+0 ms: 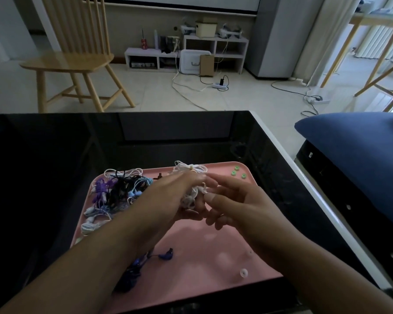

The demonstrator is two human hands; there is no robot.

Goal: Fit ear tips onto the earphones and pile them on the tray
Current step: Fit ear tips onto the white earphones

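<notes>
A pink tray point(213, 245) lies on the black table. Above its middle my left hand point(179, 196) grips a bundle of white earphones point(188, 200). My right hand point(232, 205) meets it from the right, thumb and fingertips pinching at the bundle's earbud end; what sits between them is too small to make out. A pile of purple, black, blue and white earphones point(116, 193) fills the tray's left side. Another white coiled earphone point(190, 168) lies at the far edge. Three green ear tips point(236, 172) sit at the far right corner, one clear ear tip point(243, 273) near the front right.
A dark blue earphone point(166, 254) lies on the tray under my left forearm. The black glossy table point(55, 166) has a white edge on the right. A blue cushion point(361, 143) sits to the right, a wooden chair point(77, 60) beyond the table.
</notes>
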